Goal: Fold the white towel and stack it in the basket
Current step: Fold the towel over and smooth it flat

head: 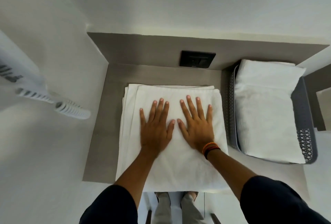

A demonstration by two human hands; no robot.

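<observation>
A white towel [179, 166], folded into a layered rectangle, lies flat on the grey tabletop [105, 134] in front of me. My left hand [155, 127] rests palm down on its middle, fingers spread. Beside it, thumbs almost touching, my right hand [197, 125] presses flat on the towel too; a wrist band shows on that arm. Neither hand grips anything. To the right stands a grey perforated basket [304, 134] holding folded white towels [265, 109] stacked above its rim.
A black socket plate [197, 58] is set in the grey back panel behind the towel. White walls enclose the left and back. A white ribbed appliance [23, 84] juts in at the left. My legs show below the table's front edge.
</observation>
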